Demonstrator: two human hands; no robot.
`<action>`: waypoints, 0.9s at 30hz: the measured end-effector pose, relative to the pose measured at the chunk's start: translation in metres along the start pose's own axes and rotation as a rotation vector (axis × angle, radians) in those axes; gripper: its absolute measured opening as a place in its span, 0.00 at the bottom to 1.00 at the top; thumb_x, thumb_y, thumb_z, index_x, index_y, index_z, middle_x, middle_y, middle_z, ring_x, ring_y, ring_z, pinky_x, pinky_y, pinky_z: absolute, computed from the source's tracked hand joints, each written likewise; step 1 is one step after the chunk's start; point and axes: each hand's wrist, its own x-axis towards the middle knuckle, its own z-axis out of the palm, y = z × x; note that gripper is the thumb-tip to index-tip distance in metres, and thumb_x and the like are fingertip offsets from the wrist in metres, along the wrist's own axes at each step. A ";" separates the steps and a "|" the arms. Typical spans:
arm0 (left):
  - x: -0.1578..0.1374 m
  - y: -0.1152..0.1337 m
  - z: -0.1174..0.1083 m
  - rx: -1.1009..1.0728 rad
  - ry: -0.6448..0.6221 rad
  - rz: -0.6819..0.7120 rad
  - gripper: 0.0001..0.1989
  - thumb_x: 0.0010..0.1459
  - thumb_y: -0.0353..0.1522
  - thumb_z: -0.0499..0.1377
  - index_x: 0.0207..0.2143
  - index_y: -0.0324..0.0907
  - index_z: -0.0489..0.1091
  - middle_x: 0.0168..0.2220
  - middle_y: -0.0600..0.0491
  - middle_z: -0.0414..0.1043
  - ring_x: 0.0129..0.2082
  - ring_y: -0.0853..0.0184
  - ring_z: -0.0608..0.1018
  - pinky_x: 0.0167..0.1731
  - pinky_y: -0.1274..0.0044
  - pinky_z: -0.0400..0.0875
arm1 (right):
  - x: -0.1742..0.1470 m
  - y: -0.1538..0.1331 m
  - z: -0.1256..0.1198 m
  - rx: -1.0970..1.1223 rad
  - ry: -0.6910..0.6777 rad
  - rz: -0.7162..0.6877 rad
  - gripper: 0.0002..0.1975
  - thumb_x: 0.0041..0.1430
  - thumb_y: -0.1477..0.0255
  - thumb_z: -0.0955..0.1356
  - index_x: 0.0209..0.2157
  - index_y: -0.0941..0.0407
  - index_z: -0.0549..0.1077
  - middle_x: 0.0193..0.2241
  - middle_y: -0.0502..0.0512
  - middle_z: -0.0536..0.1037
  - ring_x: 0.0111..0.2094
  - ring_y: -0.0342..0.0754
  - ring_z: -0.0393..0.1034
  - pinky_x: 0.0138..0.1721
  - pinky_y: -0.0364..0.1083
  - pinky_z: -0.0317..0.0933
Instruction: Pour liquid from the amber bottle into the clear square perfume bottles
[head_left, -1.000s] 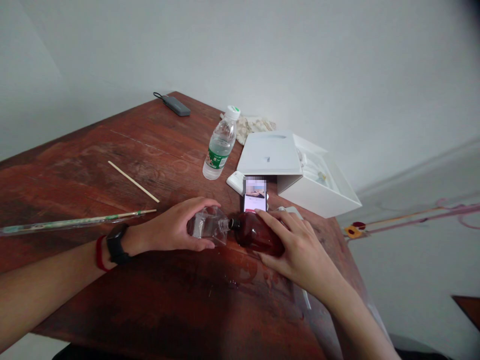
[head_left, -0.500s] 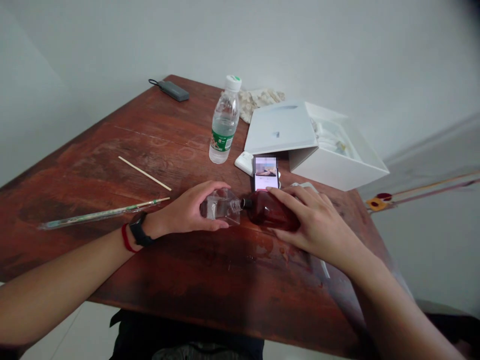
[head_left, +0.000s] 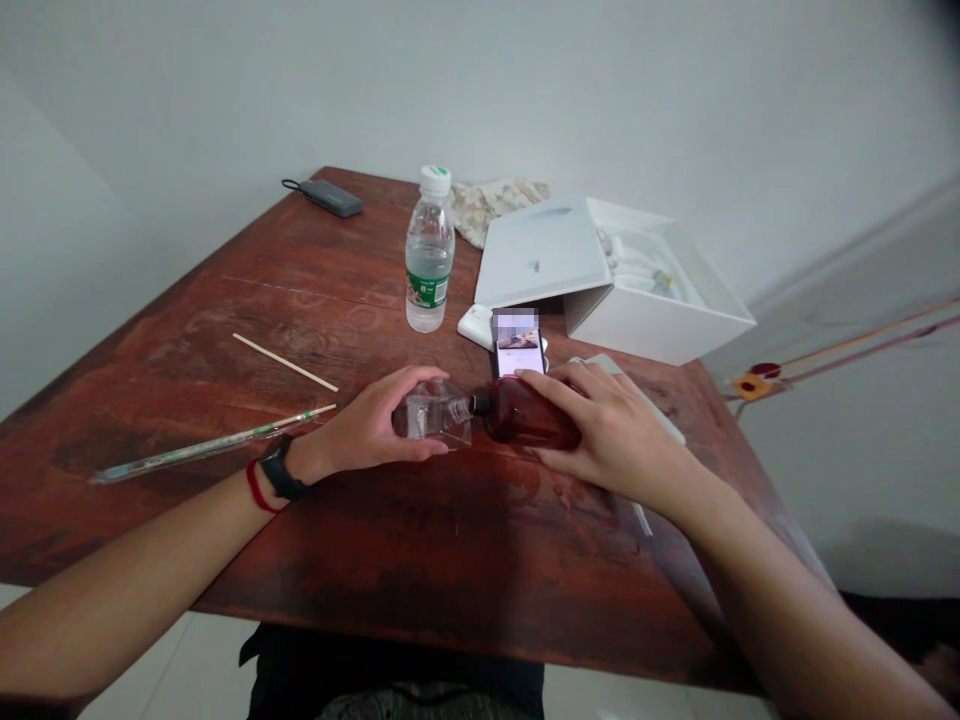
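- Table point(head_left: 390, 570): near edge runs below the hands, bare wood in between. Right edge is closer, passing under the right forearm; wood also shows left and far-left.
- Left hand point(head_left: 375, 425) clamped around a clear bottle point(head_left: 420, 410), fingers far side, thumb near side.
- Right hand point(head_left: 611, 430) gripping a brown bottle point(head_left: 525, 412) from its right end.
- Both bottles mid-table, lying sideways, necks facing. Brown one has a black neck piece, right at the clear one's mouth; can't tell if touching.
- Phone point(head_left: 519, 350) just beyond the brown bottle, screen lit, partly pixelated, text too small.
- Water bottle point(head_left: 429, 260) upright, far of the left hand: green label, white barcode patch, lettering unreadable. White cap on, clear liquid inside.
- White box point(head_left: 652, 335) far right, open side up, white stuff inside; small grey mark on its white panel.
- Contents of the two held bottles: can't tell.
- Left: bare stick point(head_left: 285, 362), wrapped stick point(head_left: 217, 440) near it.
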 end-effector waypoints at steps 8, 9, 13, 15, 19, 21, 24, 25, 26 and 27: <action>0.001 0.001 0.000 0.000 0.008 0.019 0.39 0.57 0.49 0.73 0.64 0.41 0.66 0.60 0.42 0.75 0.55 0.52 0.80 0.60 0.63 0.75 | 0.000 -0.002 -0.001 -0.021 0.003 -0.002 0.32 0.62 0.62 0.75 0.65 0.56 0.73 0.50 0.67 0.79 0.49 0.66 0.72 0.48 0.60 0.65; 0.001 0.001 0.000 0.002 0.007 0.015 0.39 0.57 0.49 0.73 0.64 0.41 0.66 0.60 0.41 0.75 0.55 0.51 0.80 0.60 0.63 0.75 | 0.000 -0.002 -0.001 -0.021 0.002 -0.002 0.32 0.62 0.62 0.75 0.66 0.55 0.72 0.51 0.67 0.78 0.49 0.66 0.72 0.48 0.60 0.65; 0.000 0.002 0.000 0.005 0.002 -0.005 0.40 0.57 0.51 0.72 0.64 0.42 0.66 0.60 0.41 0.75 0.56 0.50 0.80 0.58 0.62 0.75 | -0.001 -0.001 -0.001 -0.032 -0.013 0.003 0.33 0.63 0.61 0.74 0.67 0.54 0.70 0.51 0.67 0.78 0.49 0.66 0.72 0.48 0.59 0.65; 0.000 0.002 0.000 -0.004 0.001 -0.005 0.40 0.57 0.50 0.72 0.64 0.42 0.66 0.59 0.41 0.76 0.55 0.50 0.80 0.59 0.62 0.75 | -0.001 -0.001 0.000 -0.030 -0.011 0.003 0.34 0.63 0.61 0.74 0.67 0.54 0.70 0.52 0.67 0.78 0.49 0.66 0.72 0.48 0.59 0.65; 0.000 0.001 0.000 -0.010 0.008 0.003 0.39 0.57 0.49 0.73 0.64 0.42 0.66 0.59 0.42 0.76 0.55 0.51 0.81 0.60 0.62 0.74 | -0.001 -0.001 0.000 -0.010 0.002 0.002 0.33 0.64 0.61 0.73 0.68 0.53 0.69 0.53 0.66 0.78 0.51 0.66 0.72 0.49 0.60 0.66; 0.000 0.001 0.000 -0.016 0.010 0.004 0.39 0.57 0.48 0.73 0.64 0.43 0.66 0.59 0.42 0.76 0.55 0.51 0.80 0.61 0.62 0.74 | -0.001 -0.002 -0.001 -0.006 0.001 0.006 0.33 0.64 0.62 0.74 0.68 0.53 0.68 0.52 0.66 0.79 0.51 0.66 0.73 0.48 0.60 0.66; 0.000 0.003 0.000 -0.019 0.011 -0.003 0.39 0.57 0.47 0.74 0.64 0.43 0.66 0.60 0.42 0.76 0.55 0.51 0.80 0.60 0.62 0.74 | -0.001 -0.004 -0.003 0.000 -0.007 0.013 0.34 0.64 0.63 0.75 0.69 0.54 0.68 0.53 0.66 0.79 0.51 0.66 0.72 0.50 0.61 0.67; 0.000 0.003 0.000 -0.018 0.011 -0.007 0.38 0.57 0.47 0.74 0.64 0.42 0.67 0.59 0.42 0.76 0.55 0.51 0.81 0.60 0.62 0.75 | -0.001 -0.004 -0.003 0.002 -0.008 0.014 0.35 0.64 0.63 0.75 0.69 0.54 0.68 0.53 0.66 0.79 0.52 0.66 0.73 0.51 0.61 0.67; 0.000 0.004 0.000 -0.021 0.013 -0.008 0.39 0.56 0.46 0.74 0.64 0.42 0.67 0.59 0.42 0.76 0.55 0.51 0.81 0.59 0.63 0.75 | -0.001 -0.004 -0.002 0.004 -0.008 0.014 0.35 0.63 0.63 0.75 0.69 0.54 0.68 0.53 0.66 0.79 0.51 0.66 0.73 0.51 0.61 0.68; 0.000 0.004 0.000 -0.030 0.014 -0.009 0.39 0.56 0.46 0.74 0.64 0.42 0.67 0.59 0.42 0.76 0.55 0.51 0.81 0.58 0.63 0.75 | -0.002 -0.003 -0.002 0.003 -0.005 0.012 0.35 0.63 0.63 0.76 0.69 0.54 0.68 0.52 0.66 0.79 0.51 0.66 0.73 0.51 0.62 0.68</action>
